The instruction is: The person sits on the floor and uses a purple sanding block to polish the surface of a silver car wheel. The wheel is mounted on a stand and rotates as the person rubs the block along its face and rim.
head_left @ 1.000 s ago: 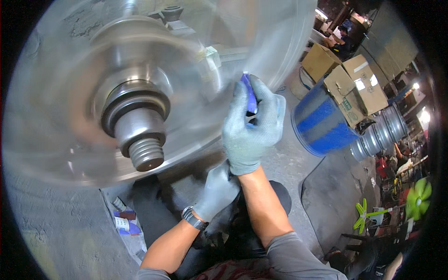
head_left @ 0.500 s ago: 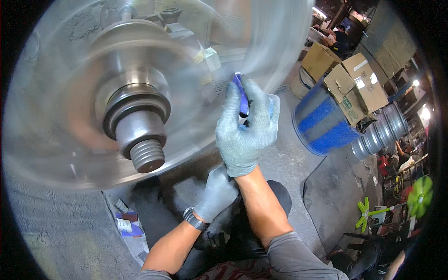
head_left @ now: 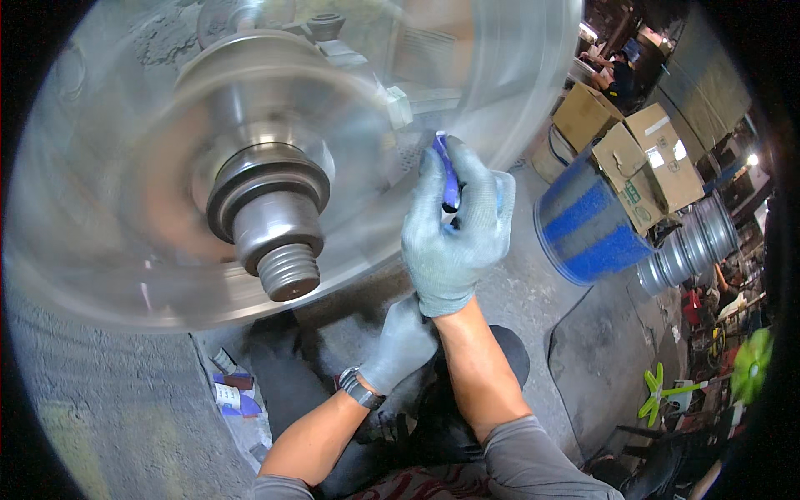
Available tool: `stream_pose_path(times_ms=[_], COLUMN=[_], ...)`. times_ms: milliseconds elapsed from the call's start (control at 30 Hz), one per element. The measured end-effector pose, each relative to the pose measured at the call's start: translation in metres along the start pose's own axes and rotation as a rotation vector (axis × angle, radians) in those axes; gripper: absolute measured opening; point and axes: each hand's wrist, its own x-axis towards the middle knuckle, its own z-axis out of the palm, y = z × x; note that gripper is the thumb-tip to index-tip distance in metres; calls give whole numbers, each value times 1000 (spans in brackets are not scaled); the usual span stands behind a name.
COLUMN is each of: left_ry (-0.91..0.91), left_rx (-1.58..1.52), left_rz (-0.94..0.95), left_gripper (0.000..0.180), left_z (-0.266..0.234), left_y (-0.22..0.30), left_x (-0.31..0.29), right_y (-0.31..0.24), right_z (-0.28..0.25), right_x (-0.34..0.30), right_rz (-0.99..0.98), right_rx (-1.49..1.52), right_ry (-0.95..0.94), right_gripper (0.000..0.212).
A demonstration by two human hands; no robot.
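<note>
A large rim [head_left: 158, 321] spins in front of me, blurred and see-through, around a metal spindle [head_left: 279, 221] with a threaded end. My right hand [head_left: 457, 237], in a grey knit glove, pinches a folded purple strip [head_left: 448, 177] between thumb and fingers. The strip's tip points away from me and overlaps the blurred right side of the rim; whether they touch I cannot tell. My left hand [head_left: 396, 346], also gloved and with a watch above the cuff, is closed at my right wrist from below. Its fingertips are hidden behind that wrist.
To the right stands a blue drum [head_left: 587, 221] with open cardboard boxes [head_left: 654, 167] on top. Ribbed metal cylinders [head_left: 687, 242] lie beside it. Purple and white pieces [head_left: 237, 396] lie at lower left. Green fans [head_left: 752, 367] and people [head_left: 615, 77] are at far right.
The whole view has shifted, so spindle, drum and hands sit a little farther right in it. Both hands keep their hold, and the rim is still blurred by its spin.
</note>
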Motion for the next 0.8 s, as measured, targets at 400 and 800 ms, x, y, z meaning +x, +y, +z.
stream_pose_path(times_ms=[400, 800], left_ry=[64, 32], left_rx=[-56, -55], left_rz=[62, -60], left_gripper=[16, 23], left_z=[2, 1], left_y=[-2, 1], left_x=[-3, 0], right_y=[-3, 1], right_z=[1, -3], right_x=[-1, 6], right_rz=[-30, -9], right_rx=[2, -8], right_ry=[-10, 4], right_gripper=[25, 24])
